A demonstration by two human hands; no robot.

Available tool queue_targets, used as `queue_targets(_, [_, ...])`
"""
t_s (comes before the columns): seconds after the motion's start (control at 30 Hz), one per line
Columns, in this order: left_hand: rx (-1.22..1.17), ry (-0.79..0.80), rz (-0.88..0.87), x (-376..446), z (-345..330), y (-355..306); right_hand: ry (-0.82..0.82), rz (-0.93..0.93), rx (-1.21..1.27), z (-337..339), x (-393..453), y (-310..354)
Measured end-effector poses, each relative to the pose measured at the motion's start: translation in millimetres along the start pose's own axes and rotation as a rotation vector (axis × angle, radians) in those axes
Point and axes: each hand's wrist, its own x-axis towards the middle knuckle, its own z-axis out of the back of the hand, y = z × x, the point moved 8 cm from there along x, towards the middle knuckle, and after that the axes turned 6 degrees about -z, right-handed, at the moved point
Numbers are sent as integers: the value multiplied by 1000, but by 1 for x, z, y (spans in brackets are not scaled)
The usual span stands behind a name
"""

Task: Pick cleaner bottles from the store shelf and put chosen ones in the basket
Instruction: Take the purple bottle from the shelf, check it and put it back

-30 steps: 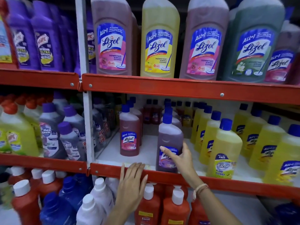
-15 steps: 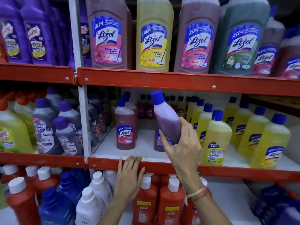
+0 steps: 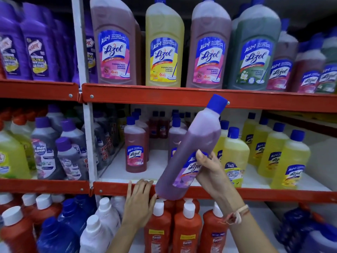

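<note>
My right hand (image 3: 209, 172) grips a purple Lizol bottle (image 3: 193, 143) with a blue cap, held off the middle shelf and tilted with the cap toward the upper right. The thumb lies across its label. My left hand (image 3: 139, 199) rests flat on the red front lip of the middle shelf (image 3: 113, 188), fingers spread, holding nothing. A pink Lizol bottle (image 3: 135, 147) and another purple one (image 3: 175, 137) stand on that shelf behind. No basket is in view.
Large Lizol bottles (image 3: 164, 50) fill the top shelf. Yellow cleaner bottles (image 3: 290, 157) crowd the middle shelf's right side, grey Max Kleen bottles (image 3: 45, 148) the left bay. Red Bactin bottles (image 3: 187, 229) and white and blue bottles stand on the bottom shelf.
My right hand lifted the purple bottle off the middle shelf, pulled it out toward me and turned its label to face me. My left hand stayed on the shelf lip.
</note>
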Motion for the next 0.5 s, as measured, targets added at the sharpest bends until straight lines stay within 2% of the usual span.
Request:
queue_targets(0.17, [24, 31, -20, 0, -6, 2, 247, -51, 64, -6, -10, -6])
queue_targets(0.27, [30, 43, -9, 1, -5, 0, 317, -81, 45, -7, -15, -7])
queue_targets(0.5, [-1, 22, 0, 1, 0, -1, 72, -94, -156, 26, 9, -3])
